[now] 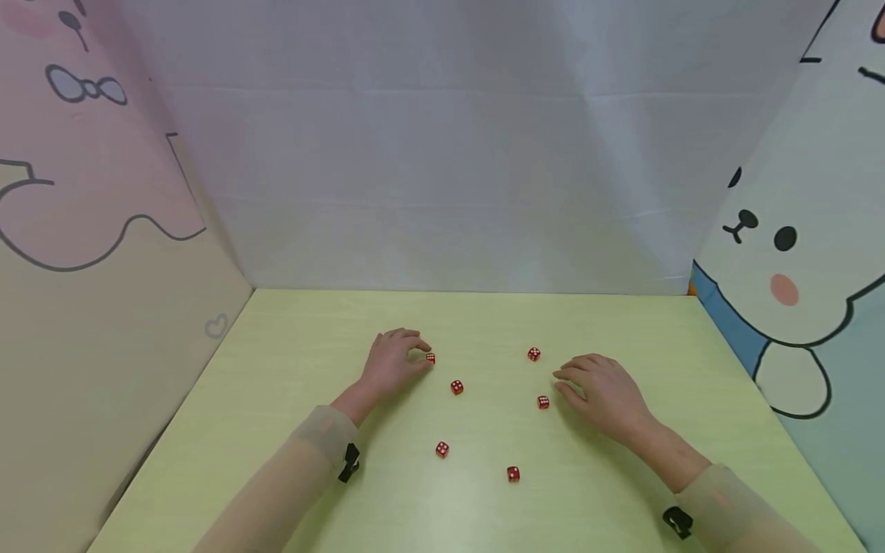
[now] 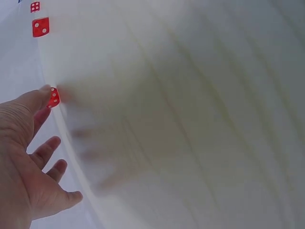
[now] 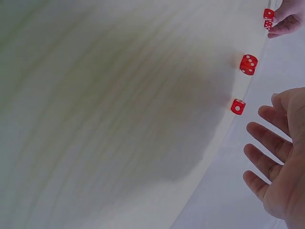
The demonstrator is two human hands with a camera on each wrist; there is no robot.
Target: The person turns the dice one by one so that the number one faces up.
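Observation:
At the left, my left hand (image 1: 394,361) pinches a red die (image 1: 431,359) with white dots between thumb and index finger. In the left wrist view that pinched die (image 2: 54,98) shows at the fingertips, while the other fingers of the left hand (image 2: 28,162) are spread apart. My right hand (image 1: 604,393) hovers with loosely bent fingers and holds nothing. Just left of its fingertips are one red die (image 1: 543,402) and, farther back, another red die (image 1: 534,354). The right wrist view shows the right hand (image 3: 281,152) apart from both.
A red die (image 1: 457,387) lies between the hands. Nearer the front are another die (image 1: 442,449) and one more die (image 1: 514,474). They rest on a pale yellow-green table (image 1: 332,315), bounded by a white back wall (image 1: 449,153) and side walls with cartoon drawings.

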